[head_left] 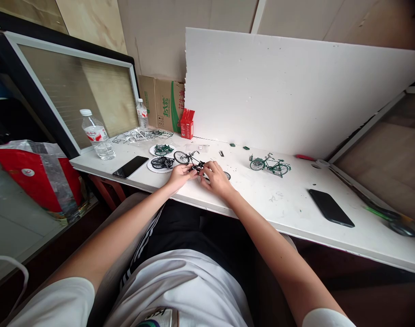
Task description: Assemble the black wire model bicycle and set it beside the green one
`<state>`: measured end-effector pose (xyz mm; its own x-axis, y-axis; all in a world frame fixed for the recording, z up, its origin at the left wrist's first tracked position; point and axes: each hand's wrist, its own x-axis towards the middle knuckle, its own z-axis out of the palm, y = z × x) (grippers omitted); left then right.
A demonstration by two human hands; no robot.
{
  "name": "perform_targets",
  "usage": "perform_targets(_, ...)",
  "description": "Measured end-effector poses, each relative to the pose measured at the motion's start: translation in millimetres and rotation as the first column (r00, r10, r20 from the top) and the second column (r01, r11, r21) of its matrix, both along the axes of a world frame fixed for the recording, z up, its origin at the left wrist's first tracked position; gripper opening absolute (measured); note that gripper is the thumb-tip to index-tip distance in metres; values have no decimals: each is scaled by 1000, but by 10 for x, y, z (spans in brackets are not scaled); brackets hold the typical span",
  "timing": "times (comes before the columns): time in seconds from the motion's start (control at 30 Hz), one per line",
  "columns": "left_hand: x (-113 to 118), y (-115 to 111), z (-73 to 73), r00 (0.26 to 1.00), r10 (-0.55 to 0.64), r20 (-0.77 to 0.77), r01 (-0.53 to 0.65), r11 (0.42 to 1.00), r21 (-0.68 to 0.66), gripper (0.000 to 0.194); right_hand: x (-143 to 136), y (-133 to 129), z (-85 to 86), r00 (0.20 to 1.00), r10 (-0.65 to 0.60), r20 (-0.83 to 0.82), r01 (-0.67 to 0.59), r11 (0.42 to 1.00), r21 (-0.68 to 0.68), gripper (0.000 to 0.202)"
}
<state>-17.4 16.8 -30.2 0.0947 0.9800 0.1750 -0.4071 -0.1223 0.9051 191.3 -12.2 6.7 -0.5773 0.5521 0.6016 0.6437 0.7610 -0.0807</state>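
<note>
Both of my hands meet at a black model bicycle near the front edge of the white table. My left hand pinches its frame from the left, below the handlebar. With bent fingers, my right hand grips the middle part of the same bicycle, covering much of it; one wheel shows past the knuckles. To the left, a white plate bears black bicycle parts, and a plate behind it bears green parts. A green model bicycle stands upright to the right.
Two water bottles, a red box and a cardboard box are at the back left. Phones lie left and right. Scissors lie far right. A white board stands behind.
</note>
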Motion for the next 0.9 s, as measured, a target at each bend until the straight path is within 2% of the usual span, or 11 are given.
perform_targets(0.2, -19, -9, 7, 999, -37, -40, 37, 999, 9, 65, -18, -4, -9, 999, 15, -28, -15, 1000, 8, 11)
perform_targets(0.37, -31, -62, 58, 997, -21, -69, 20, 1000, -15, 62, -18, -3, -19, 999, 38, -30, -38, 999, 17, 11)
perform_targets(0.63, -16, -56, 58, 1000, -1, -4, 1, 1000, -20, 56, 2, 32, -60, 998, 62, -22, -61, 996, 72, 13)
perform_targets(0.9, -14, -70, 58, 1000, -5, 21, 5, 1000, 5, 55, -5, 18, -65, 999, -27, 18, 25, 993, 116, 13)
